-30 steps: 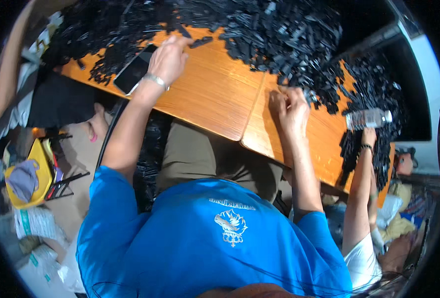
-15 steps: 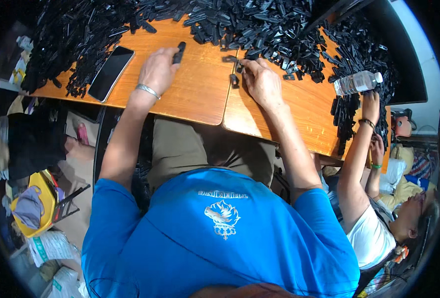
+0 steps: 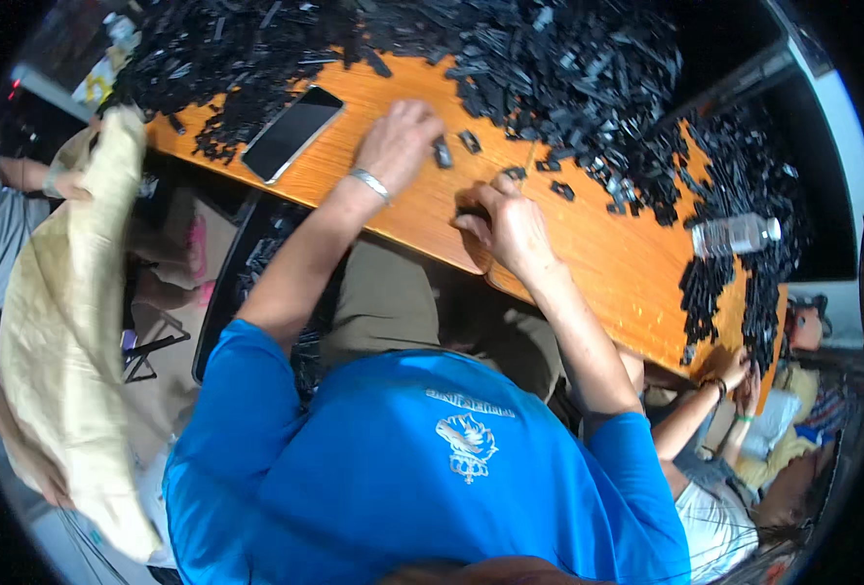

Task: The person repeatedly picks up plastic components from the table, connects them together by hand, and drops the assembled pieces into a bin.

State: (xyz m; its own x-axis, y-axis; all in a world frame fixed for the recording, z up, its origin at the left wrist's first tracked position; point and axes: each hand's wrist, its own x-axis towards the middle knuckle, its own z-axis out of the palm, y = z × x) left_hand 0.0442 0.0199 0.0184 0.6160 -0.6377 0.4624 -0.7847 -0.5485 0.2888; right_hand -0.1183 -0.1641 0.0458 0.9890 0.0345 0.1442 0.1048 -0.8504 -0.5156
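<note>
My left hand (image 3: 400, 144), a metal bracelet at its wrist, is over the wooden table (image 3: 597, 253) with its fingers curled. At its fingertips is a small black plastic piece (image 3: 442, 152), apparently pinched by one end. Closer to the table's front edge, my right hand (image 3: 516, 222) is closed, thumb and forefinger around a dark piece (image 3: 470, 207) whose shape is blurred. Beyond the hands lie a black clip-like piece (image 3: 469, 141) and another black piece (image 3: 562, 191).
Heaps of black plastic parts (image 3: 568, 78) cover the table's far side. A phone (image 3: 293, 134) lies at left; a clear bottle (image 3: 736, 235) lies on parts at right. Another person's hands (image 3: 734, 375) work at the right end. At left, someone holds a cream cloth (image 3: 71, 341).
The view has shifted, moving the table rightward. My right hand has drawn nearer the table edge. The neighbour's raised hand has left the bottle, and a cream cloth has appeared at left.
</note>
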